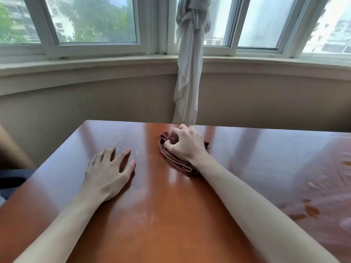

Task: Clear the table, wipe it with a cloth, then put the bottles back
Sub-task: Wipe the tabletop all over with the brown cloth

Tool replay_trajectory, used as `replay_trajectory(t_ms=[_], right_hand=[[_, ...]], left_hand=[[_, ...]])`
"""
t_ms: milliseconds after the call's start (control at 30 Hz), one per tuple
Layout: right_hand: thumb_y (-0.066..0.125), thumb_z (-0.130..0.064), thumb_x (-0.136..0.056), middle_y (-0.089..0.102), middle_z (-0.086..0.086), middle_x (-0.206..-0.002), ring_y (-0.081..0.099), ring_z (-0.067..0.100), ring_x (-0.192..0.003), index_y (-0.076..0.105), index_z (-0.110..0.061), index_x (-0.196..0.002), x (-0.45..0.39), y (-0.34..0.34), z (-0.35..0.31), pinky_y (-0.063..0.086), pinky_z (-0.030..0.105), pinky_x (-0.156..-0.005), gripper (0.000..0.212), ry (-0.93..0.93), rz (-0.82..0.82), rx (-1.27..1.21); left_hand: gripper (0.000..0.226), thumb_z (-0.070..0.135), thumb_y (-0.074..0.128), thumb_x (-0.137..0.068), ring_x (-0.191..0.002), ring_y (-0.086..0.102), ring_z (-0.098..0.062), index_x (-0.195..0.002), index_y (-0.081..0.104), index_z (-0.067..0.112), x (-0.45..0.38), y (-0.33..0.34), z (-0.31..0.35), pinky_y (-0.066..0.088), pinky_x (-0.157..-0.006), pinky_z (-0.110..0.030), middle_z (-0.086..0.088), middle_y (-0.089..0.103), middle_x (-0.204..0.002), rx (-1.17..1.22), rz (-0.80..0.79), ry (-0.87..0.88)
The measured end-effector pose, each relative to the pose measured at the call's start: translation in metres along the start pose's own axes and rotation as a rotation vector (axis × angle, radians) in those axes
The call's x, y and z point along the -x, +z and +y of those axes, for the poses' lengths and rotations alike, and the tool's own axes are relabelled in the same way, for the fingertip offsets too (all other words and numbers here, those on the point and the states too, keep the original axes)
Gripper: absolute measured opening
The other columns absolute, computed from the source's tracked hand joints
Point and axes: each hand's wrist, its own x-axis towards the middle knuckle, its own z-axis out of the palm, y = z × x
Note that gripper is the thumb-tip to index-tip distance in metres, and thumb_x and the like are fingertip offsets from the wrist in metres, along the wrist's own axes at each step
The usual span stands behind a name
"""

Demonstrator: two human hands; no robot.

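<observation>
Right hand point(185, 144) fingers curled, gripping folded brown cloth point(175, 161) under the palm on the tabletop point(171, 215); cloth's long axis runs along the forearm. Left hand point(110, 171) flat, fingers spread, empty.

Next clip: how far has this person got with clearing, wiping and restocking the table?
Clearing looks done: no bottles show on the table. Wiping is in hand: the right hand presses a folded cloth near the far edge, while the left hand lies flat on the wood. Wet streaks show on the right side. Putting the bottles back remains.
</observation>
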Motion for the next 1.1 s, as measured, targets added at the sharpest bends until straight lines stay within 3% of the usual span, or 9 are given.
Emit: replay_trajectory(t_ms=[167,233,300,500,733,967,1100], right_hand=[[0.061,-0.051,-0.082,0.063,-0.014,-0.105,0.055,0.017,-0.099,0.071,-0.034,-0.099,0.123,-0.048,-0.028,0.053,0.035,-0.08,0.026,-0.339,-0.128,-0.172],[0.062,-0.049,-0.083,0.063,-0.019,-0.109,0.055,0.011,-0.102,0.071,-0.037,-0.101,0.141,-0.064,-0.009,0.053,0.033,-0.082,0.024,-0.351,-0.148,-0.19],[0.059,-0.052,-0.082,0.063,-0.018,-0.106,0.056,0.011,-0.102,0.07,-0.037,-0.101,0.123,-0.068,0.021,0.054,0.038,-0.084,0.027,-0.25,-0.103,-0.142],[0.051,-0.058,-0.076,0.057,-0.008,-0.095,0.055,0.026,-0.103,0.066,-0.028,-0.09,0.005,-0.042,0.097,0.038,0.037,-0.077,0.036,0.152,0.023,0.031],[0.055,-0.052,-0.083,0.061,0.002,-0.104,0.055,0.035,-0.105,0.069,-0.025,-0.094,-0.072,-0.013,0.105,0.043,0.042,-0.084,0.032,0.313,0.069,0.12],[0.052,-0.068,-0.084,0.058,-0.002,-0.104,0.055,0.031,-0.105,0.062,-0.03,-0.099,0.059,-0.044,0.037,0.046,0.041,-0.084,0.042,0.153,-0.048,0.055],[0.051,-0.063,-0.081,0.058,-0.012,-0.1,0.055,0.019,-0.097,0.065,-0.03,-0.096,0.168,-0.067,-0.011,0.049,0.034,-0.082,0.038,0.048,0.001,0.003]], left_hand=[[0.074,0.062,0.014,-0.092,-0.142,0.036,-0.034,-0.147,0.045,0.024,0.0,-0.013,0.017,0.027,-0.119,-0.047,-0.013,0.041,-0.154,-0.097,-0.015,0.073],[0.068,0.06,0.025,-0.096,-0.145,0.033,-0.031,-0.15,0.043,0.023,0.002,-0.01,0.03,0.024,-0.121,-0.044,-0.012,0.039,-0.157,-0.034,-0.009,0.114],[0.064,0.061,0.031,-0.098,-0.149,0.025,-0.026,-0.154,0.036,0.029,0.009,-0.001,0.041,0.017,-0.124,-0.042,-0.008,0.033,-0.16,0.031,-0.03,0.156],[0.076,0.072,0.012,-0.088,-0.151,0.016,-0.019,-0.154,0.03,0.041,0.016,0.015,0.041,0.012,-0.125,-0.041,0.003,0.026,-0.162,0.006,0.033,0.162],[0.078,0.073,0.007,-0.085,-0.154,0.006,-0.016,-0.156,0.023,0.044,0.011,0.017,0.043,0.004,-0.126,-0.039,0.006,0.015,-0.167,0.012,0.019,0.142],[0.065,0.068,0.024,-0.096,-0.153,0.014,-0.023,-0.155,0.029,0.041,0.009,0.018,0.042,0.012,-0.125,-0.045,-0.001,0.023,-0.165,0.002,-0.014,0.14],[0.061,0.063,0.029,-0.099,-0.152,0.015,-0.026,-0.155,0.03,0.039,0.013,0.013,0.045,0.011,-0.125,-0.046,-0.004,0.023,-0.164,0.018,-0.039,0.148]])
